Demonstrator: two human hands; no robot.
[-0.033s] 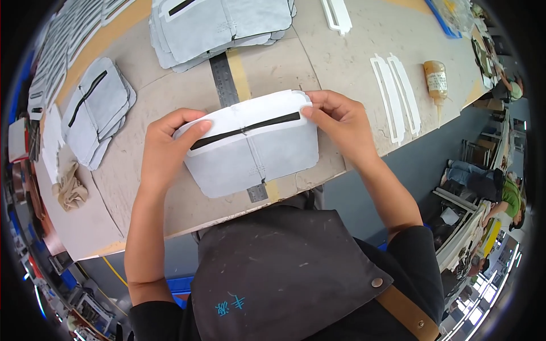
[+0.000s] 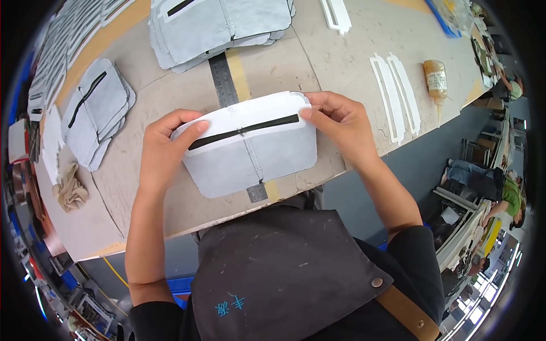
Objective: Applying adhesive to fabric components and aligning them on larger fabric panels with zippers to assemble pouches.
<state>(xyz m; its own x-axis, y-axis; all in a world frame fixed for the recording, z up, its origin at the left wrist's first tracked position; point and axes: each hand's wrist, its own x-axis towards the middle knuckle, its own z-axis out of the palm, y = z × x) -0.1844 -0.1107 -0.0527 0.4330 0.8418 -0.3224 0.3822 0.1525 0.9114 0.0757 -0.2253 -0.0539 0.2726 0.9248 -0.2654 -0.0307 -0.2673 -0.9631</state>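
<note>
Between my two hands is a grey panel [image 2: 273, 156] with rounded corners, white along its far edge, where a white frame borders a long black strip. My left hand [image 2: 165, 142] pinches its left end, thumb on top and fingers curled at the edge. At the far right corner, my right hand [image 2: 341, 122] grips the panel the same way, thumb near the end of the black strip. The panel lies tilted above a steel ruler [image 2: 222, 82] and covers the ruler's middle. My fingertips beneath the panel are hidden.
A stack of similar grey panels [image 2: 250, 20] lies at the far side, a smaller stack [image 2: 99, 119] at left beside a crumpled beige cloth [image 2: 71, 190]. White frame strips [image 2: 392, 96] and an amber glue bottle [image 2: 435, 79] lie right. The table edge [image 2: 199, 228] runs near my apron.
The panel and my left hand have shifted very slightly left. Both hands keep the same pinch on it.
</note>
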